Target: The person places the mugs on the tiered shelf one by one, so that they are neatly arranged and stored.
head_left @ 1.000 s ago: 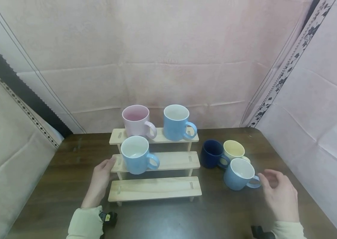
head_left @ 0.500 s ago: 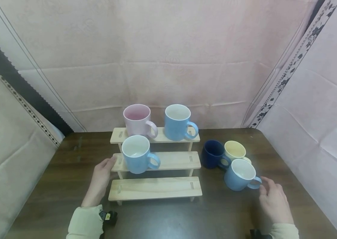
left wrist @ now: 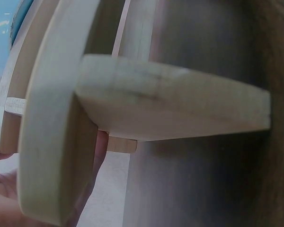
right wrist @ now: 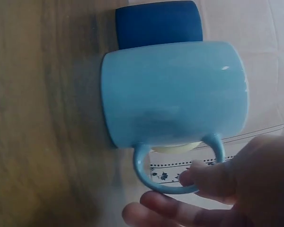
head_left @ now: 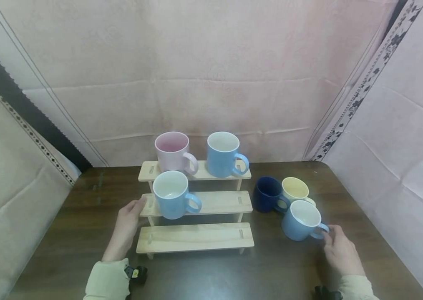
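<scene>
- The near blue mug [head_left: 296,226] stands on the table [head_left: 196,277], right of the wooden rack [head_left: 196,238] and about level with its bottom tier.
- The right hand [head_left: 341,252], farther right of the rack, pinches that mug's handle [right wrist: 166,190], thumb against fingers with only the handle between.
- The left hand [head_left: 127,219], at the rack's left end, grips the middle tier's edge, fingers closed around the wood.
- Likeliest trouble: the mug's weight lies to one side of the pinch, so a loose lift could let it tip or twist.
- The dark blue mug [head_left: 265,194], beside the rack, and the yellow mug [head_left: 293,187] behind crowd it; a sideways start could knock either.
- A tug by the left hand could tilt the rack and shift the middle-tier mug [head_left: 170,202], whose base is near the front edge.
- Bare table lies in front of the rack; the bottom tier is bare, and the middle tier's right part is too.
</scene>
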The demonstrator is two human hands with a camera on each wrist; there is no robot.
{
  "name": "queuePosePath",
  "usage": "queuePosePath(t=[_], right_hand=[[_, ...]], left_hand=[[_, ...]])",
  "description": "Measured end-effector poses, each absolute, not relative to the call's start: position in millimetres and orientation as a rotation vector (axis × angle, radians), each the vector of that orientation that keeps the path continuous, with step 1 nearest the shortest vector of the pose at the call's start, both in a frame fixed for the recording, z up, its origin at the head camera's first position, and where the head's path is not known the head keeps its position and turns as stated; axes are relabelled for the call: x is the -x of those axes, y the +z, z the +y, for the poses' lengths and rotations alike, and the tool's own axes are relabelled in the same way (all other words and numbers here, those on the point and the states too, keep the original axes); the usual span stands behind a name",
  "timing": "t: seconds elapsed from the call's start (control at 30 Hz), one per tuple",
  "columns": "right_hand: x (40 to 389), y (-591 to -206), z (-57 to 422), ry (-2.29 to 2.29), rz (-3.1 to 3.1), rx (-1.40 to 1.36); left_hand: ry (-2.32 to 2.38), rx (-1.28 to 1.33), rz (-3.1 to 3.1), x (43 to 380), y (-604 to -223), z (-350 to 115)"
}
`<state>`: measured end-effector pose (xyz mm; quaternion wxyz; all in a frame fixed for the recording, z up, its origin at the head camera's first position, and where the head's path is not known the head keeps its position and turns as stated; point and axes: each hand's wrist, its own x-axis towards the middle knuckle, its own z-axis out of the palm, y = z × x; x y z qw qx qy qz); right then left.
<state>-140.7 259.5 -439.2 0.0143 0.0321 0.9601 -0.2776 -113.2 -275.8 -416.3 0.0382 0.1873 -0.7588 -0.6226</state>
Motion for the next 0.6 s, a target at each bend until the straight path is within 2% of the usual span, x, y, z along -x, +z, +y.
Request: queuePosePath(t=[0.3,0.6], right_hand=[[139.4,-446.1,262.1,-0.892,3.044,-0.046],[135.0,-451.7,260.3,-0.979,3.079,-0.106]], left_hand=[[-1.905,-0.573,-2.33,114.1,-416.0,-276.7],[-1.911,-0.573,-2.335,113.0,-416.2,-277.4]])
